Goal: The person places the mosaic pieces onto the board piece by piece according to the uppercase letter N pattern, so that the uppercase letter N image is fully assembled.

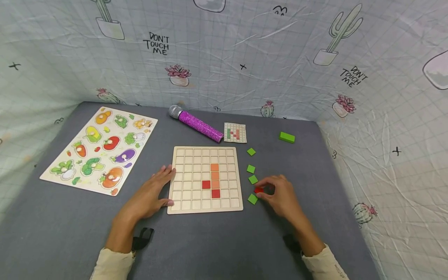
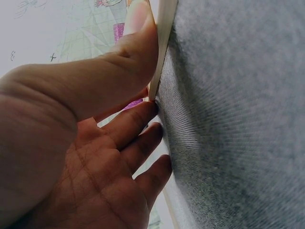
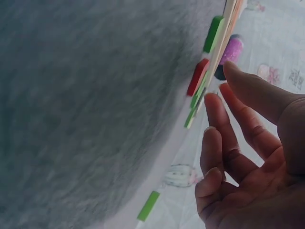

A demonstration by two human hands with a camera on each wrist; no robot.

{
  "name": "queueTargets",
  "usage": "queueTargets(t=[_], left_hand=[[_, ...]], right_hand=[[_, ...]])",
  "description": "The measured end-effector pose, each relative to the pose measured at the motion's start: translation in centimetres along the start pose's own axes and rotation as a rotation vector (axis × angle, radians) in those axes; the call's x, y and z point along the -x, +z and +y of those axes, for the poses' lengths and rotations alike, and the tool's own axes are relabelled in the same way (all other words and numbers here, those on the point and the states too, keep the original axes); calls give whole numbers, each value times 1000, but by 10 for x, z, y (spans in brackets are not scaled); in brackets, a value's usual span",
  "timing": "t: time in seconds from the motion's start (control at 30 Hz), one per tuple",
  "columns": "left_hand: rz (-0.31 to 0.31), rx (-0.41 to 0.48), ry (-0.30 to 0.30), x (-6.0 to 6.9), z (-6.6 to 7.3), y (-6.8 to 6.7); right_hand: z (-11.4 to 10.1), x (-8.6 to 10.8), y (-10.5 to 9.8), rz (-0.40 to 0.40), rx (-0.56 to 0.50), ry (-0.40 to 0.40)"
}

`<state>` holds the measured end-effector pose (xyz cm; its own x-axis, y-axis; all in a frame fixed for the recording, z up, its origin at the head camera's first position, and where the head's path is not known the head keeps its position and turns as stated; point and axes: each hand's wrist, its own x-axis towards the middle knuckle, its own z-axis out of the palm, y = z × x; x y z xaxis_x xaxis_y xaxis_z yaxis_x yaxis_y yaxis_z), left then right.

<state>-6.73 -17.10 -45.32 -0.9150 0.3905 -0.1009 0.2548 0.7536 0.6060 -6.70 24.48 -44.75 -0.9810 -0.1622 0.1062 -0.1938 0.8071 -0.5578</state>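
A square wooden grid board (image 1: 190, 194) lies in the middle of the head view, with red and orange tiles (image 1: 214, 175) in some of its cells. My left hand (image 1: 145, 198) touches the board's left edge, fingers extended and thumb against the rim. To the right of the board, my right hand (image 1: 282, 197) reaches over a loose red tile (image 3: 198, 78), thumb and fingers around it. In the right wrist view a gap shows between the fingertips and this tile, which rests on the table. Several green tiles (image 1: 252, 199) form a column beside it.
A small pattern card (image 1: 235, 133) and a purple glittery microphone (image 1: 199, 125) lie behind the board. At the back right is a green block (image 1: 287, 137). A vegetable puzzle board (image 1: 84, 137) lies at the left. Patterned cloth (image 1: 224, 58) hangs behind the grey table (image 1: 210, 249).
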Motion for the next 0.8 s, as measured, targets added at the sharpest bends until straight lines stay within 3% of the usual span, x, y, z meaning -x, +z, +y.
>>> queueTargets(t=[0.2, 0.47, 0.8], left_hand=[[-2, -8, -12, -1, 0, 0], [2, -17, -11, 0, 2, 0], [4, -6, -9, 0, 4, -2]], right_hand=[[9, -1, -2, -8, 54, 52], [4, -8, -1, -67, 108, 143], [1, -13, 2, -62, 38, 84]])
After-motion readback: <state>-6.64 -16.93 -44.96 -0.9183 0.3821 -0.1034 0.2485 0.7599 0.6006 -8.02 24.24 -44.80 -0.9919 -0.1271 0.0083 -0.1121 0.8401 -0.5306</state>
